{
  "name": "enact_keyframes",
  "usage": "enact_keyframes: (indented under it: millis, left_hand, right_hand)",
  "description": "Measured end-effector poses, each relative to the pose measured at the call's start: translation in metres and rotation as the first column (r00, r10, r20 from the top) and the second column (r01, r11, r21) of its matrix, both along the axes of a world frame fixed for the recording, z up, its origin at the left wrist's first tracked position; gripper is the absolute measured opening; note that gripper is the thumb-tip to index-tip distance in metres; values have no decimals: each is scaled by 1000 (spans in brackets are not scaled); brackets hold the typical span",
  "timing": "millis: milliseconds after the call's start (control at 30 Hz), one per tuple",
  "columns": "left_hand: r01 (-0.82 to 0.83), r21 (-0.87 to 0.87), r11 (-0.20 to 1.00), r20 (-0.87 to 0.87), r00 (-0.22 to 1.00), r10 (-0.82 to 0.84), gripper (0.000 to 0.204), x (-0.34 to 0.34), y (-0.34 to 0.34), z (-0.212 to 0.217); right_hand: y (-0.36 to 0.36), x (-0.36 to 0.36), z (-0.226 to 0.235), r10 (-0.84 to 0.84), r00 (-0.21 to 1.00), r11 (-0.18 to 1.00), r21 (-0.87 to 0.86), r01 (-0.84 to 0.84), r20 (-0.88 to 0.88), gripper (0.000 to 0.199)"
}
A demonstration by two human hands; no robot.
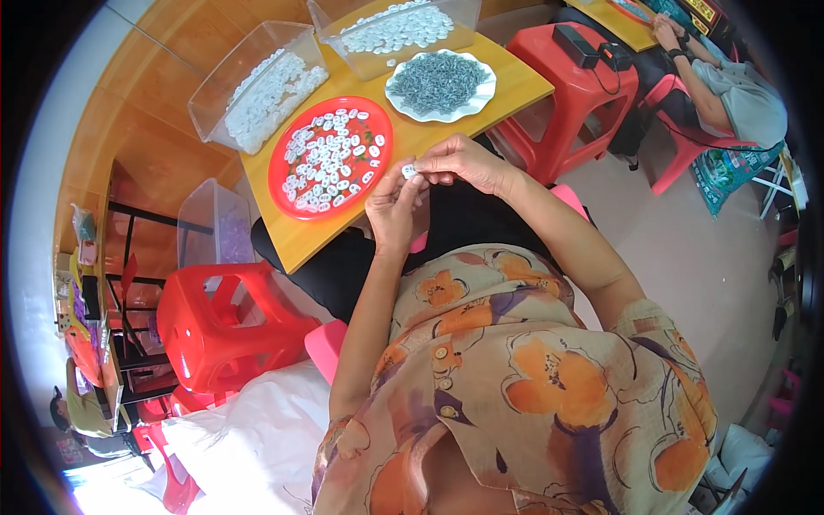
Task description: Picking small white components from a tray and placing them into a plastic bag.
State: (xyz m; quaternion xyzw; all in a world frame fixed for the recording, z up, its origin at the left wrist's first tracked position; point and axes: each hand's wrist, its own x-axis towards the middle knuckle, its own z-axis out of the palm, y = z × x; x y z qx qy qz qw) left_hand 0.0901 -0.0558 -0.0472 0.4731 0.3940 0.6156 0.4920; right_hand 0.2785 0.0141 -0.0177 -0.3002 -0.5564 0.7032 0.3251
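Bright daylight, sharp centre, fisheye-bent edges

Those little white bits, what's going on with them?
A person sits at a small wooden table, pinching one small white piece between the left hand and the right hand. On the table, a red plate holds more white pieces, a white plate holds small grey metal parts, and two clear tubs hold heaps of white pieces.

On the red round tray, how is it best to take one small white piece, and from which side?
Probably from above, pinching one white piece across its short sides with fingertips. The pieces lie flat and scattered on the red tray, whose raised rim blocks a sideways approach. Choose one lying apart from the rest, toward the edge nearest the left hand.
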Motion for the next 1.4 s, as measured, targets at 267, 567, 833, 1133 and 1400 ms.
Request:
enact_keyframes:
  millis: [267,567,833,1133,1400]
  left_hand:
    - [34,-7,999,78,996,-33,29,1,1,-4]
    - [29,-55,998,134,991,-22,36,7,8,-7]
    - [171,-201,965,-465,850,-248,20,-3,2,-52]
    - [322,-333,886,-780,434,-451,41,3,-18,-26]
    - [316,-284,905,-804,436,-405,42,3,-20,-23]
  right_hand:
    - [-2,-1,4,32,996,998,-50,-37,-85,27]
    - [7,0,-3,3,997,1000,1,-3,-75,23]
    - [-8,12,17,404,904,914,19,-405,-144,22]
    - [19,0,151,139,861,989,120,-91,-490,43]
    - [-19,-43,87,55,998,991,121,-56,8,24]
